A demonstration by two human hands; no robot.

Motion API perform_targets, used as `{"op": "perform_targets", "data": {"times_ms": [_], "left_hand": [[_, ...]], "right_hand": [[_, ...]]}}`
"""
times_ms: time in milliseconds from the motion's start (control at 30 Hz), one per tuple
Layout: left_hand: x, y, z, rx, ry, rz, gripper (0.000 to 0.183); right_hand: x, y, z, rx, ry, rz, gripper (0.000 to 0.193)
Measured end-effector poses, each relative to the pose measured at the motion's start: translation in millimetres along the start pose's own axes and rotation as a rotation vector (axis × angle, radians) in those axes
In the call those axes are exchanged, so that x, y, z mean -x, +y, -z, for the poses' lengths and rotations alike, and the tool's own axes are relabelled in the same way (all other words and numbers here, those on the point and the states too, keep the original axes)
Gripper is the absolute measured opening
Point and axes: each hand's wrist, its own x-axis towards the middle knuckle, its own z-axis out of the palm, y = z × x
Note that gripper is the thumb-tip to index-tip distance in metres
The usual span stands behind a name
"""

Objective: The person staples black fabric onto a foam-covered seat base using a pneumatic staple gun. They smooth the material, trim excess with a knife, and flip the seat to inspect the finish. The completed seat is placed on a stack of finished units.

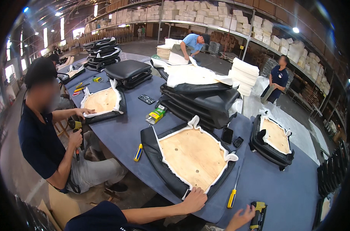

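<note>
In front of me lies an upside-down chair seat: a bare plywood board framed by white lining and a black cover. My left hand grips its near edge, fingers bent over the lining onto the wood. At the lower right, my right hand has its fingers apart beside a yellow-and-black staple gun, fingertips at its near side; whether they touch it is unclear. Between the seat and the gun is a yellow-handled screwdriver. Another yellow-and-blue handled tool lies left of the seat.
Stacked black covers stand behind the seat, near a phone and a green-yellow box. Another seat lies right. A seated co-worker at left holds a power tool and a seat. Two people stand beyond the table.
</note>
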Motion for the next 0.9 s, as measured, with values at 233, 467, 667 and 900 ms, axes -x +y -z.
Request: {"op": "perform_targets", "data": {"times_ms": [233, 467, 667, 900], "left_hand": [[-3.6, -6.0, -26.7, 0.43, 0.046, 0.017, 0.025], [-1.7, -7.7, -14.9, 0.359, -0.114, -0.046, 0.023], [9.4, -20.5, 8.9, 0.124, -0.024, 0.003, 0.024], [-6.1, -29.4, 9.5, 0.289, -0.175, 0.043, 0.022]], "right_hand": [[-18.4, 17.1, 10.1, 0.48, -0.159, -0.089, 0.051], [-37.4, 68.6, -9.9, 0.415, -0.427, -0.698, 0.067], [-12.1, 165.9, -29.8, 0.08, -0.41, -0.269, 0.061], [-32.0, 55.1, 104.0, -0.731, -0.337, -0.894, 0.026]]}}
